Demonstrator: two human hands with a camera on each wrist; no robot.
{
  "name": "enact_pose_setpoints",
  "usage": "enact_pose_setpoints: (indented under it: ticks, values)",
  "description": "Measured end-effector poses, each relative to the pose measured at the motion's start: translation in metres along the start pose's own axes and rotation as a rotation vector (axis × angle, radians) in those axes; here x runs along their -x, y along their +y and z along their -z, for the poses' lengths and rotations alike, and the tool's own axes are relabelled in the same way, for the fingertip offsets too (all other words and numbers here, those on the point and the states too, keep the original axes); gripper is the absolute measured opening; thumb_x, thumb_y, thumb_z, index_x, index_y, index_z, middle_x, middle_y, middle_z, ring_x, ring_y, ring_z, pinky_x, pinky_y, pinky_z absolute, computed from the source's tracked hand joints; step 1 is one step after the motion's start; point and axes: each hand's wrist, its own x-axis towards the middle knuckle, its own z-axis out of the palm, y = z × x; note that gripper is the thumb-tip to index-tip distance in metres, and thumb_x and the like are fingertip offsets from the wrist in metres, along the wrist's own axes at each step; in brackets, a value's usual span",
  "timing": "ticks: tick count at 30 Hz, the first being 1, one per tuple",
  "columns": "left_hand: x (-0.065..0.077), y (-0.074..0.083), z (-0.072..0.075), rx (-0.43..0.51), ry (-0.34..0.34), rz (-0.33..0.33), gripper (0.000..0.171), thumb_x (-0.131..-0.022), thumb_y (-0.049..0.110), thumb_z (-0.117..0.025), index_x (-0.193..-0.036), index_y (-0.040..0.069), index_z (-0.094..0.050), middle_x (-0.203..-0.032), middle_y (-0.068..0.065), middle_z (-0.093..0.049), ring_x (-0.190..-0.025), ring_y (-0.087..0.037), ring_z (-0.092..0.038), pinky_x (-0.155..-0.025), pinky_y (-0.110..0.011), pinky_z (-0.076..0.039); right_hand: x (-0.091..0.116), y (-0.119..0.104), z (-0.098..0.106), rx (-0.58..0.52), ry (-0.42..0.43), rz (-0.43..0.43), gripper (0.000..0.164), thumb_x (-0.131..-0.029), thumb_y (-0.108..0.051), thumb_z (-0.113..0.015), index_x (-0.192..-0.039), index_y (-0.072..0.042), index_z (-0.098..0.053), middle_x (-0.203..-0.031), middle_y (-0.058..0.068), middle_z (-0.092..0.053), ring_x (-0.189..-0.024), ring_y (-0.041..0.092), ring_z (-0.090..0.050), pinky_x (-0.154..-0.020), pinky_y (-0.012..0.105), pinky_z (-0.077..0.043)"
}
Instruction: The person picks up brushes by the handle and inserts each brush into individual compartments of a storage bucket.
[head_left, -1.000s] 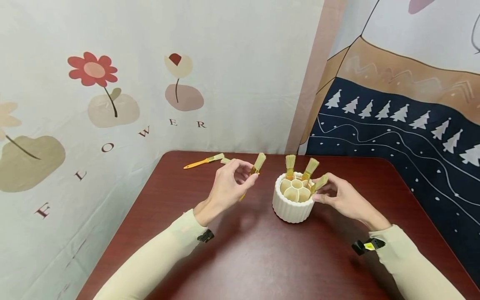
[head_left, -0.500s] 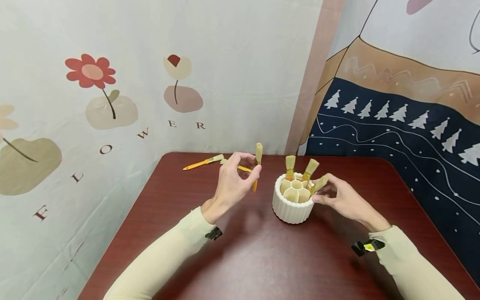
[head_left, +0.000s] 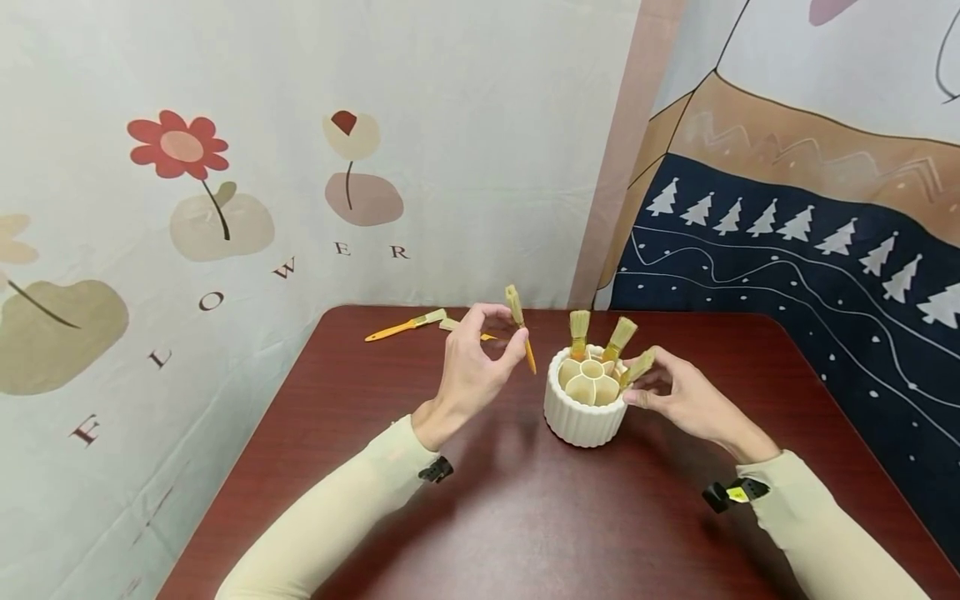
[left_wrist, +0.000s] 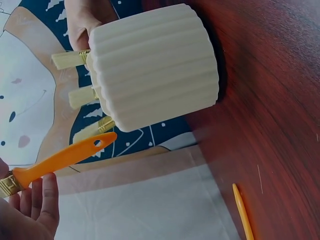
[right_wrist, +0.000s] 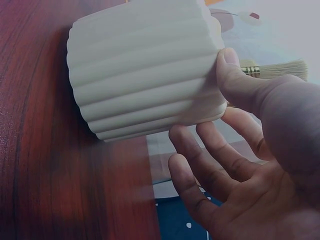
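Note:
In the head view my left hand (head_left: 472, 371) pinches a paintbrush (head_left: 515, 305) between thumb and fingers. Its bristles point up and its orange handle (left_wrist: 65, 158) slants down toward a white ribbed holder (head_left: 583, 423). That holder stands upright on the table, its round inside divided into petal-like compartments. Three brushes stand bristles-up in it: a back brush (head_left: 579, 327), one beside it (head_left: 621, 335), and one at the right (head_left: 637, 367). My right hand (head_left: 693, 396) grips the holder's right rim, with the thumb (right_wrist: 231, 62) near the rim and fingers against the side.
A loose brush with an orange handle (head_left: 390, 331) lies at the table's back left. Another brush (head_left: 448, 323) lies partly hidden behind my left hand. Patterned cloth (head_left: 480, 208) hangs close behind the dark red table (head_left: 480, 542).
My left hand has moved right, nearer the holder. The brush in it has turned, so its handle now points down and to the right. My right hand stays at the holder.

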Motion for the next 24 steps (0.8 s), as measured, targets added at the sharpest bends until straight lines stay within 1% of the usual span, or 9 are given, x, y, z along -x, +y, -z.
enact_pose_setpoints:
  ticks: [5,10,17,24]
  values:
    - [-0.001,0.004,-0.004,0.058,-0.002,-0.020,0.030,-0.104,0.006,-0.083,-0.129,-0.002,-0.069,-0.118,-0.017,-0.081,-0.107,-0.029,-0.083,-0.087,-0.028,-0.073,0.000,0.000,-0.001,-0.014,-0.003,-0.004,0.046,-0.103,-0.022,-0.092,-0.139,-0.008,-0.066,-0.154,0.021,-0.074,-0.121,0.027,-0.079,-0.093,0.019,-0.065]
    - [-0.001,0.006,-0.007,0.067,-0.018,-0.037,0.031,-0.104,0.005,-0.083,-0.130,-0.001,-0.069,-0.121,-0.017,-0.081,-0.108,-0.029,-0.084,-0.088,-0.029,-0.073,0.000,0.000,0.000,-0.010,-0.009,0.001,0.047,-0.103,-0.021,-0.091,-0.139,-0.007,-0.065,-0.156,0.024,-0.072,-0.124,0.032,-0.079,-0.092,0.019,-0.065]
    - [-0.002,0.004,-0.013,0.086,-0.061,-0.028,0.030,-0.104,0.005,-0.084,-0.130,0.000,-0.068,-0.121,-0.016,-0.081,-0.108,-0.030,-0.085,-0.090,-0.029,-0.073,0.000,0.000,0.000,-0.004,-0.012,0.001,0.046,-0.103,-0.021,-0.091,-0.138,-0.007,-0.065,-0.158,0.025,-0.071,-0.125,0.032,-0.079,-0.092,0.019,-0.064]
    - [0.000,0.001,-0.021,0.120,-0.098,-0.015,0.027,-0.105,0.004,-0.083,-0.128,-0.001,-0.070,-0.117,-0.018,-0.084,-0.105,-0.037,-0.086,-0.091,-0.029,-0.073,0.000,0.000,0.000,-0.011,-0.010,0.005,0.045,-0.102,-0.021,-0.091,-0.137,-0.008,-0.065,-0.157,0.024,-0.072,-0.124,0.032,-0.079,-0.093,0.019,-0.064]
